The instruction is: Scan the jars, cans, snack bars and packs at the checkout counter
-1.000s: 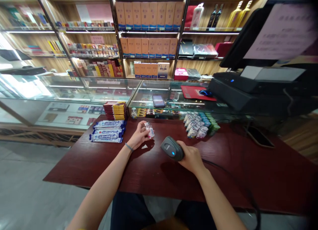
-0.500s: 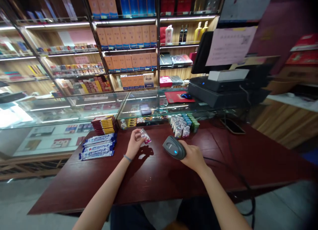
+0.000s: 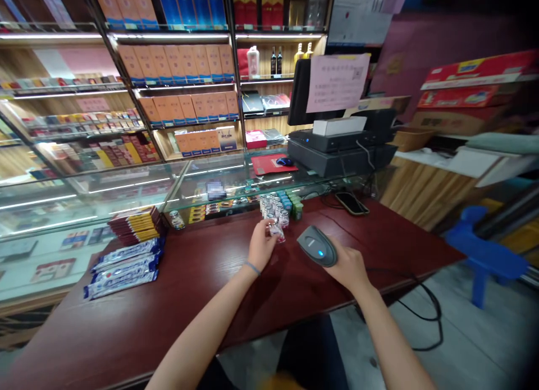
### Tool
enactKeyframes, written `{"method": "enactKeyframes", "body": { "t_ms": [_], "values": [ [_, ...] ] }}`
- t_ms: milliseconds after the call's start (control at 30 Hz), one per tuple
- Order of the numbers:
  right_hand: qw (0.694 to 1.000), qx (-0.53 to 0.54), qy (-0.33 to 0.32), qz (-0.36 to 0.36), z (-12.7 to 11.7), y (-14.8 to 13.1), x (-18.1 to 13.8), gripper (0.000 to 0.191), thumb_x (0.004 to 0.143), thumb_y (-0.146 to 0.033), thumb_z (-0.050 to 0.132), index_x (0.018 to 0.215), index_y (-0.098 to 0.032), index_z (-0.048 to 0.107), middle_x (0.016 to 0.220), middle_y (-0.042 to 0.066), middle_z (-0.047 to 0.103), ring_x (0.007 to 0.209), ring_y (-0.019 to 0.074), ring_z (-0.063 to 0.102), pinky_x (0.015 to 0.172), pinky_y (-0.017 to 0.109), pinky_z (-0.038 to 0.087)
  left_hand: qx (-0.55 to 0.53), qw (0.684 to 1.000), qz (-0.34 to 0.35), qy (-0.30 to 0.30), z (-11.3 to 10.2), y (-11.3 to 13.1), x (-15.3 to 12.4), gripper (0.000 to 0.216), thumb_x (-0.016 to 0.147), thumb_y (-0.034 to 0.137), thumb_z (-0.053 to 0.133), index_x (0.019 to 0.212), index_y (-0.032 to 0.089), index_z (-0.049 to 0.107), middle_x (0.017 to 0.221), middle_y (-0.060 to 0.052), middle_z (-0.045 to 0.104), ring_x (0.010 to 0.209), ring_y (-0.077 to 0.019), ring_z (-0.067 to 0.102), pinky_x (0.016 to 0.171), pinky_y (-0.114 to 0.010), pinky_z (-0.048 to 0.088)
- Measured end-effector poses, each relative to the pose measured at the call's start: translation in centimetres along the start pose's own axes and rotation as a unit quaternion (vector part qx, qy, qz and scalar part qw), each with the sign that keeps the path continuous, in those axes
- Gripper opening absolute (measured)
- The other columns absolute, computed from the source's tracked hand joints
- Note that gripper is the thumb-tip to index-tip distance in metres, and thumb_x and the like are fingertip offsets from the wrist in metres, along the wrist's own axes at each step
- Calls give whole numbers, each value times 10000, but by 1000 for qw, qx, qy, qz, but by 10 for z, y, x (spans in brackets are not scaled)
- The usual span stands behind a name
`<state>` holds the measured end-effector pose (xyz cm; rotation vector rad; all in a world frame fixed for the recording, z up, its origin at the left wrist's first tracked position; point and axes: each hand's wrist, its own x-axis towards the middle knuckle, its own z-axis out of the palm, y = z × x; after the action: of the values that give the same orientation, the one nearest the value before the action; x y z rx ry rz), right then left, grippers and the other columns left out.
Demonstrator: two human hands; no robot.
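My left hand point(image 3: 261, 245) is closed round a small clear bottle with pink contents point(image 3: 277, 230), held just above the dark red table point(image 3: 202, 289), right beside a cluster of several similar small bottles point(image 3: 278, 206). My right hand point(image 3: 347, 265) grips a grey handheld barcode scanner point(image 3: 316, 246) with a blue light on, its head aimed toward the bottle. The scanner's black cable point(image 3: 421, 317) trails off the table's right edge to the floor.
Blue-white packets point(image 3: 122, 269) and a stack of red-yellow boxes point(image 3: 137, 224) lie at the table's left. One lone bottle point(image 3: 177, 220) stands by the glass counter point(image 3: 126, 188). A phone point(image 3: 352, 203), a till machine with a monitor point(image 3: 337, 143) and a blue stool point(image 3: 484, 255) are to the right.
The view has swung right. My left hand has carried the small bottle rightward, up to the cluster of bottles. My right hand still holds the scanner near it.
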<state>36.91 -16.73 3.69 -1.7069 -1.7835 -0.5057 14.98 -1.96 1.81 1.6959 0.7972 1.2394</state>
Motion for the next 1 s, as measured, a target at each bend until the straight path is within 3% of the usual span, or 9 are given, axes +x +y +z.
{"method": "enactKeyframes", "body": {
  "t_ms": [167,367,733,1000],
  "values": [
    [1000,-13,20,15,-6,16,-8,358,776,-249,595,1132,-210,596,648,0,715,553,235,692,530,287,432,114,991,60,-26,36,-10,6,391,831,85,612,1187,243,581,1175,-74,558,1062,-211,576,865,-331,533],
    [999,-1,32,16,-5,21,-8,332,792,-237,565,1120,-192,587,635,1,704,540,230,685,526,294,427,210,974,84,-8,51,-22,12,403,849,86,610,1219,240,574,1192,-85,519,1100,-214,568,987,-363,487],
    [999,18,11,29,1,24,-4,464,759,-218,579,1223,-191,584,662,11,718,570,230,690,547,285,442,252,962,101,-14,55,-24,12,421,878,127,599,1276,260,559,1209,-86,529,1135,-222,566,1015,-364,476],
    [1000,10,27,5,0,22,-1,426,772,-232,573,1194,-181,598,646,13,711,545,229,681,527,287,444,257,960,111,-16,48,-19,10,540,860,140,646,1366,264,504,1263,-97,512,1175,-233,559,1030,-385,493]
  ]
}}
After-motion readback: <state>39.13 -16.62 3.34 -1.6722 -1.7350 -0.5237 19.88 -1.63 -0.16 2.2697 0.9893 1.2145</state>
